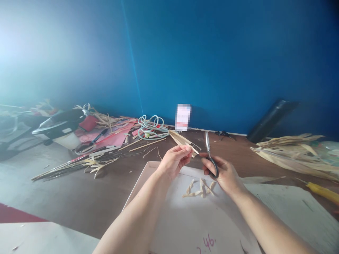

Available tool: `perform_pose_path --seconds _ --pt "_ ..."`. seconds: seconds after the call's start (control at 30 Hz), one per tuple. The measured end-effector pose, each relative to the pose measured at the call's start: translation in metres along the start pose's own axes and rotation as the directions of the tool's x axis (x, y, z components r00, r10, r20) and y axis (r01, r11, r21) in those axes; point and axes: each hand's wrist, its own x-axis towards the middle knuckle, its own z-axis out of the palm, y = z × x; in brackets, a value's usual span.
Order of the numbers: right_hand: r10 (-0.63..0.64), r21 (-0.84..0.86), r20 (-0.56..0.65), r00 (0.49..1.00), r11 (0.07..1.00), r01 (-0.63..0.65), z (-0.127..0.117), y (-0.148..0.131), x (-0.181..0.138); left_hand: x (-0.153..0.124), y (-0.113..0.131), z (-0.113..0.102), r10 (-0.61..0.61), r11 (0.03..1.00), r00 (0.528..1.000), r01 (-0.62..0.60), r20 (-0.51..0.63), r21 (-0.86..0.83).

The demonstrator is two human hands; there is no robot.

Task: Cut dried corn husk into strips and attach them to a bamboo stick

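My left hand [176,159] pinches a pale, dry strip of corn husk [180,138] between thumb and fingers; its far end points up and away. Close by on the right, my right hand [221,173] is closed around the dark handles of a pair of scissors [208,144], whose blades point upward, apart from the husk. Under both hands lies a white box lid or tray [169,215] with purple handwriting near its front. Several small cut husk pieces [202,188] rest on it in a loose group.
To the left lie a bundle of thin sticks and wires [76,167], pink paper [119,135] and a coiled pale cord [152,127]. More husks [293,151], a black cylinder [272,120] and a yellow tool [323,192] lie right. A blue wall [212,63] stands behind.
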Motion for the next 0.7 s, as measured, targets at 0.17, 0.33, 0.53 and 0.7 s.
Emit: perform_pose_path --seconds 0.17,0.33,0.53,0.7 --pt "0.04 0.084 -0.009 0.999 0.996 -0.039 0.0 0.001 0.001 -0.003 0.0 0.002 -0.035 0.999 0.998 0.033 0.056 0.041" --pt "0.034 0.103 -0.024 0.999 0.994 -0.031 0.001 0.0 0.001 -0.007 0.003 0.003 -0.077 0.965 0.991 0.047 0.108 0.258" --pt "0.01 0.049 -0.036 0.999 0.999 -0.008 0.0 0.0 0.0 -0.012 0.005 0.006 -0.199 0.734 0.95 -0.019 0.241 0.679" --pt "0.0 0.043 -0.046 0.999 0.999 0.002 -0.001 0.004 0.002 -0.014 0.006 0.009 -0.241 0.546 0.946 -0.051 0.216 0.836"
